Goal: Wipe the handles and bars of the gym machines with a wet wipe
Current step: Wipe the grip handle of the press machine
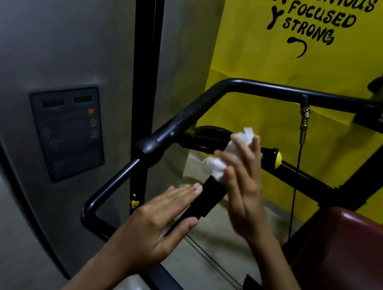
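Note:
A crumpled white wet wipe (224, 155) is bunched in my right hand (242, 182), which presses it on the top end of a black padded handle (204, 198) of the gym machine. My left hand (158, 226) lies flat with its fingers stretched out against the lower left side of that handle, holding nothing. Behind the hands a second black grip with a yellow end cap (278, 158) sticks out to the right. A black bent tube bar (190, 116) runs from the lower left up and across to the right.
A dark red padded seat (355, 270) stands at the right. A thin steel cable (294, 188) hangs from the top bar. A yellow wall with black lettering (323, 17) is behind. A grey panel with a dark control plate (67, 130) fills the left.

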A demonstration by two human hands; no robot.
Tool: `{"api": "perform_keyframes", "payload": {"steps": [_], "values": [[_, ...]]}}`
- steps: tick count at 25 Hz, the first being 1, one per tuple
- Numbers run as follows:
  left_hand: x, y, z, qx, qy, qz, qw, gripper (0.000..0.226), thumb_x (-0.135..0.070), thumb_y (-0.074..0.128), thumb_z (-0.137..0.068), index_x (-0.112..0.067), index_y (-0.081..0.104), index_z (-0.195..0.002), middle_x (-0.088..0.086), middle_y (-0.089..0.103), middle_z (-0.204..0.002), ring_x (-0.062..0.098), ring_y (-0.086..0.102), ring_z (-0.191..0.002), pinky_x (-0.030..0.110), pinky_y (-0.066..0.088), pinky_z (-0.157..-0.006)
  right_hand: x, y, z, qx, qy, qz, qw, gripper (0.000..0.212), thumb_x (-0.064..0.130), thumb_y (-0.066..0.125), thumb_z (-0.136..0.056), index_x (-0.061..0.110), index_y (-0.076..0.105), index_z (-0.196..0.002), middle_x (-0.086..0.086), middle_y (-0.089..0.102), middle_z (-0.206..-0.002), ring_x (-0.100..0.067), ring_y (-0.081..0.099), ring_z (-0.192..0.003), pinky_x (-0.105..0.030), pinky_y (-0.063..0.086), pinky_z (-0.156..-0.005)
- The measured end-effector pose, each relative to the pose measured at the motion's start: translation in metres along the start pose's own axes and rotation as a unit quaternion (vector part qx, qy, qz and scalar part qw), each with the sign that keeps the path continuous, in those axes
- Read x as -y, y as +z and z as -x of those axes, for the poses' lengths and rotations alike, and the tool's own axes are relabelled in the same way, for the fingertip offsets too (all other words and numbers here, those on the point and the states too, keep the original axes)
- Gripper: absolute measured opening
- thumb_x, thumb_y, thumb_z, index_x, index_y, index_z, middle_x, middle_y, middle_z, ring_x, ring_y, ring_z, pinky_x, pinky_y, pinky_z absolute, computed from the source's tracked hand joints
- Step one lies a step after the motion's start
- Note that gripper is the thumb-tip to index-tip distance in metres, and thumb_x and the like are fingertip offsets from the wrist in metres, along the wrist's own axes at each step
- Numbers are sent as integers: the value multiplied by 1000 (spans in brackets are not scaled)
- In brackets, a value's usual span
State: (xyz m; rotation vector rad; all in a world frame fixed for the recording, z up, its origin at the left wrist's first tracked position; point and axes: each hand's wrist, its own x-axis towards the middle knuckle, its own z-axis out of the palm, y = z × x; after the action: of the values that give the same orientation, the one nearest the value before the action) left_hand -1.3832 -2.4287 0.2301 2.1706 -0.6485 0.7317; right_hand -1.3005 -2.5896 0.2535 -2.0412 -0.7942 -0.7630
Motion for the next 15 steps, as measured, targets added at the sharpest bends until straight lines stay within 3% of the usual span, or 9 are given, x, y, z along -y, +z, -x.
{"api": "perform_keyframes", "payload": {"steps": [4,7,10,13,15], "values": [[0,-1,1,4,-4,1,1000,47,-30,48,-92,-8,46,-134,-7,47,-137,-1,38,-130,17,26,-109,15,9,2,-69,101,-108,987,43,27,32,-96,15,39,-137,5,12,-155,-13,-6,-144,-15,4,-113],[-2,-1,0,-14,10,-2,1000,44,-34,46,-93,-14,43,-132,-19,38,-137,-10,33,-129,12,25,-107,32,24,48,-24,49,-115,992,43,29,31,-99,16,34,-140,10,10,-156,-19,-4,-144,-23,4,-116],[-2,-1,-1,-21,16,-7,1000,41,-33,45,-93,-17,44,-130,-19,40,-134,-13,31,-128,11,25,-106,14,11,34,19,-31,-35,999,42,32,30,-99,13,44,-134,5,18,-153,-20,-1,-144,-30,6,-117],[1,0,2,-12,-1,-1,1000,46,-30,48,-92,-10,48,-132,-5,50,-134,-2,39,-129,16,29,-107,0,-9,-15,-23,49,10,999,41,30,32,-96,9,58,-121,3,27,-148,-13,-1,-143,-19,8,-114],[1,0,3,-22,0,-4,1000,45,-29,51,-90,-8,51,-129,-3,53,-131,1,44,-126,18,32,-106,8,-11,-20,-25,45,65,997,38,27,34,-95,7,65,-102,-2,46,-135,-16,10,-141,-20,11,-113]]}}
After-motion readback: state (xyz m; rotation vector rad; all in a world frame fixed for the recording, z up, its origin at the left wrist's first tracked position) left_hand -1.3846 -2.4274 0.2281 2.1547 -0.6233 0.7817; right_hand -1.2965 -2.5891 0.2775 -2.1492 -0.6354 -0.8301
